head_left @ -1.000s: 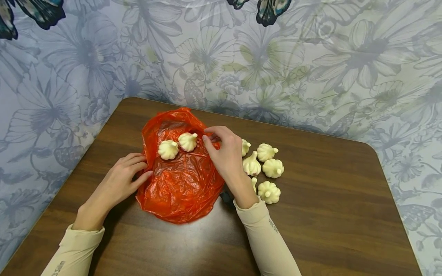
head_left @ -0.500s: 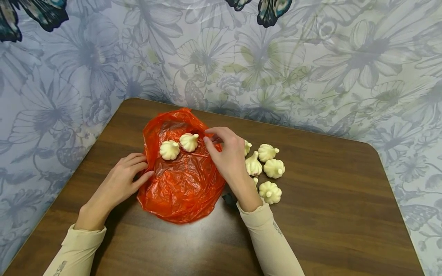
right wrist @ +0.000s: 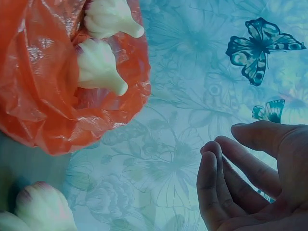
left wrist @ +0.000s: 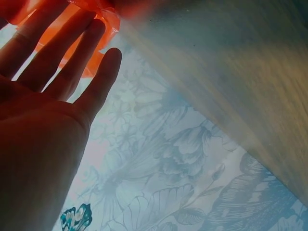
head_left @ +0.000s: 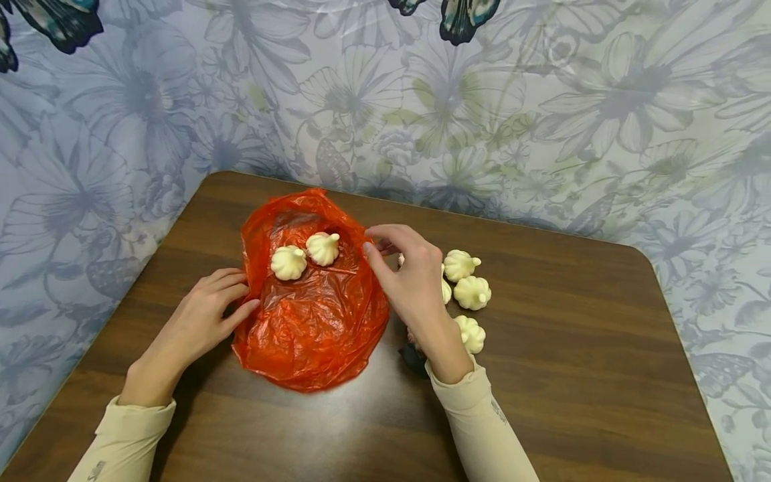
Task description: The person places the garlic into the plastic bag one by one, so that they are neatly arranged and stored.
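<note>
A crumpled red plastic bag (head_left: 313, 335) lies on the table, mouth up. Two pale garlic bulbs, one on the left (head_left: 288, 262) and one on the right (head_left: 322, 248), sit in its mouth. My left hand (head_left: 201, 318) rests at the bag's left side, its fingertips touching the plastic; the left wrist view shows those fingers (left wrist: 72, 62) nearly straight. My right hand (head_left: 412, 281) is by the bag's right rim, thumb and fingers loosely bent. Nothing lies between them in the right wrist view, where the hand (right wrist: 245, 178) is apart from the bag (right wrist: 38, 82).
Several more garlic bulbs (head_left: 472, 293) stand right of the bag, some partly hidden behind my right hand. A small dark object (head_left: 414, 360) shows beneath the right wrist. The brown wooden table (head_left: 602, 348) meets a wall (head_left: 385, 100) with a flower pattern at its far edge.
My right hand has shifted slightly to the right, away from the bag's rim, and covers more of the loose garlic. The left hand stays at the bag's left side.
</note>
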Available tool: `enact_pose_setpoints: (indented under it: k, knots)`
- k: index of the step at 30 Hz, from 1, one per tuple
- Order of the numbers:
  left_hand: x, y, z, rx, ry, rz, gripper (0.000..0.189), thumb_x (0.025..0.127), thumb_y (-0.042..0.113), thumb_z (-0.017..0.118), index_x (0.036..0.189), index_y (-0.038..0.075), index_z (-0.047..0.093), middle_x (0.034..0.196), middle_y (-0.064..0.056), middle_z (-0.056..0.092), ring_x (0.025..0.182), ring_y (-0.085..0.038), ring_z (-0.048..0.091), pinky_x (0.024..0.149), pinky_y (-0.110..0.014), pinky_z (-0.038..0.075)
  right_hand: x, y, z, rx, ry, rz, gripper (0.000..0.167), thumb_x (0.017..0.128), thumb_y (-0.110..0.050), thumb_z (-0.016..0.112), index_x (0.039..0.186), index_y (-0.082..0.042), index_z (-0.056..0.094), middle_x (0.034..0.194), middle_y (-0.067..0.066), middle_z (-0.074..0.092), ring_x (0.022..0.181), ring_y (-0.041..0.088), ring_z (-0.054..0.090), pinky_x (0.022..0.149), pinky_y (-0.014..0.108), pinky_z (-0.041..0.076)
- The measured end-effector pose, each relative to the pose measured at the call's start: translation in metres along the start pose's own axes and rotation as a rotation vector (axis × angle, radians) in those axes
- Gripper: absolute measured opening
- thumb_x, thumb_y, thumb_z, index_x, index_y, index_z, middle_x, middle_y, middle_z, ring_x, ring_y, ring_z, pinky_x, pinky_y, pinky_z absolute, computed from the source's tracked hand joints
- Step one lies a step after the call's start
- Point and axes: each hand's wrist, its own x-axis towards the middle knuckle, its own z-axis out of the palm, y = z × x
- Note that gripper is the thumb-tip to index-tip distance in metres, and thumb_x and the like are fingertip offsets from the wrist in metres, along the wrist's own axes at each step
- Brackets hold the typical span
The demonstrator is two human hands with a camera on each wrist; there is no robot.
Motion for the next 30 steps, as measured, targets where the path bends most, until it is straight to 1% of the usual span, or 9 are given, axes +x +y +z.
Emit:
enact_pose_setpoints:
  k: [4,7,10,15,21,26,30]
  knots:
    - [0.0,-0.001,-0.001,-0.001,-0.003,0.0,0.027,0.076,0.009,0.09,0.099,-0.001,0.079,0.108,-0.021,0.076,0.112,-0.042,0.064,0.097,-0.063,0.05,-0.003,-0.002,-0.003,-0.004,-0.015,-0.007,0.014,0.098,-0.012,0.075,0.111,-0.008,0.079,0.106,0.006,0.077,0.084,0.014,0.073,0.067,0.029,0.056]
    - [0.002,-0.001,0.0,0.0,-0.004,0.001,0.027,0.077,0.009,0.09,0.099,0.0,0.079,0.108,-0.021,0.076,0.112,-0.042,0.064,0.097,-0.063,0.05,-0.004,-0.002,-0.005,0.003,-0.008,-0.016,0.013,0.098,-0.011,0.075,0.11,-0.008,0.079,0.107,0.006,0.077,0.085,0.014,0.073,0.071,0.029,0.06]
    - [0.002,-0.001,0.001,-0.005,-0.008,0.004,0.027,0.077,0.009,0.089,0.1,-0.001,0.079,0.108,-0.02,0.076,0.112,-0.041,0.064,0.097,-0.063,0.05,-0.004,-0.003,-0.008,0.009,-0.008,-0.028,0.013,0.098,-0.01,0.074,0.11,-0.007,0.079,0.107,0.006,0.077,0.087,0.014,0.072,0.076,0.029,0.062]
    - [-0.001,-0.002,0.003,-0.016,-0.007,0.008,0.028,0.077,0.009,0.09,0.1,0.001,0.079,0.106,-0.018,0.077,0.111,-0.04,0.065,0.096,-0.061,0.05,-0.011,-0.002,-0.011,-0.006,-0.036,-0.051,0.013,0.098,-0.01,0.074,0.11,-0.006,0.078,0.107,0.006,0.076,0.087,0.014,0.071,0.075,0.031,0.061]
    - [-0.001,-0.001,0.001,-0.007,-0.006,0.013,0.027,0.075,0.007,0.089,0.099,0.0,0.078,0.104,-0.018,0.077,0.112,-0.04,0.065,0.097,-0.06,0.049,-0.022,0.007,-0.024,-0.008,-0.029,-0.071,0.015,0.095,-0.007,0.076,0.11,-0.006,0.078,0.107,0.006,0.077,0.088,0.016,0.073,0.077,0.036,0.064]
    - [0.0,0.0,0.001,0.002,-0.007,0.006,0.026,0.076,0.007,0.089,0.098,0.0,0.078,0.105,-0.018,0.077,0.112,-0.04,0.064,0.098,-0.059,0.049,-0.029,0.017,-0.037,-0.009,-0.014,-0.067,0.017,0.093,-0.005,0.079,0.109,-0.007,0.079,0.103,0.005,0.077,0.085,0.016,0.073,0.077,0.035,0.063]
    - [-0.001,-0.002,0.003,0.004,-0.009,0.006,0.025,0.078,0.01,0.089,0.098,0.001,0.078,0.105,-0.019,0.077,0.112,-0.041,0.064,0.096,-0.06,0.049,-0.036,0.025,-0.048,-0.041,-0.015,-0.048,0.019,0.092,-0.006,0.08,0.11,-0.01,0.079,0.099,0.002,0.078,0.084,0.015,0.074,0.079,0.035,0.062]
